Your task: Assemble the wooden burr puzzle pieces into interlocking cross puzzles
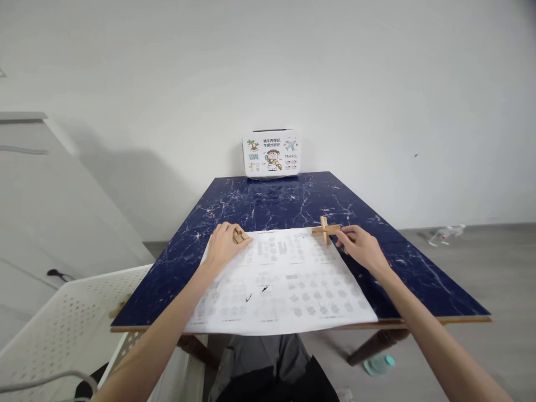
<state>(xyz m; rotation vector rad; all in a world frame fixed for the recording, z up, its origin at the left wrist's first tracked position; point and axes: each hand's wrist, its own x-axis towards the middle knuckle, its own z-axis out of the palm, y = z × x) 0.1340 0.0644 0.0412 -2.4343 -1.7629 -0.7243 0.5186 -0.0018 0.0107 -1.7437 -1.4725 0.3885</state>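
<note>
The left hand (pixel 224 244) is gripping small tan wooden blocks (pixel 240 236) in closed fingers on the white printed sheet (pixel 285 285); the right hand (pixel 360 247), fingers open, is lying just right of the tan wooden cross (pixel 325 228).

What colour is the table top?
The rectangular table top is dark blue with white marble-like veins, clearest in the head view.

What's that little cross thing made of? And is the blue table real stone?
The cross puzzle looks like plain unpainted wood: pale tan, matte, square-cut bars. The tabletop is glossy dark blue with white marble-like veins, but its front edge shows brown board, so probably a printed surface, not stone.
</note>
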